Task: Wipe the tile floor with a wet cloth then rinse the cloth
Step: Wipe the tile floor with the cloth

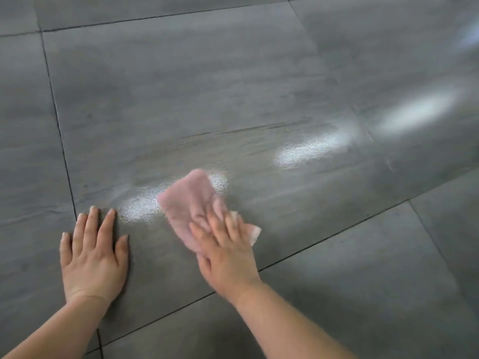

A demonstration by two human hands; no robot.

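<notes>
Two bare forearms reach in from the bottom edge, nearest the camera. At the end of one, the left hand [93, 257] lies flat on the tile floor [181, 86] with its fingers straight and spread, holding nothing and seemingly propping the person up. The right hand [225, 252] presses down with straight fingers on a pink cloth [186, 200], which is spread flat on a large grey tile just ahead of that hand; a paler corner of the cloth sticks out to the right of the fingers. The right hand and the cloth are blurred, so finer detail of the fingers cannot be made out. A curved band of the tile around and beyond the cloth shines wet, with bright reflections to its left and farther right, which suggests that the wiping is under way and that part of this tile is done. The tiles at the top, left and lower right look duller, so they probably remain to be wiped, and rinsing is not yet begun; no sink or bucket shows. No brand, label or writing is visible anywhere.
</notes>
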